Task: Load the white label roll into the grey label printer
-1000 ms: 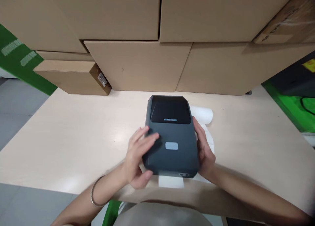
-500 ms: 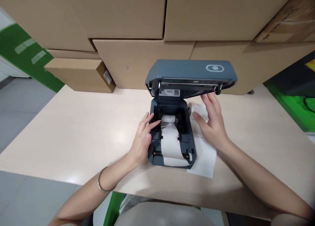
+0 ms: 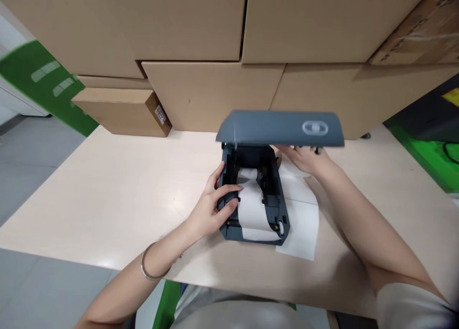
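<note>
The left hand [image 3: 211, 209] rests flat, fingers loose, on the side of the dark grey plastic label printer [image 3: 251, 200]. The right hand [image 3: 304, 158] reaches under its raised lid [image 3: 279, 128], grip hidden.

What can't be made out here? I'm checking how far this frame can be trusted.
- Right hand, head view: fingertips hidden under the raised lid.
- Paper roll: mostly hidden inside the printer, behind the lid.
- Box label: too small to read.
- Lid emblem: blurred.
</note>
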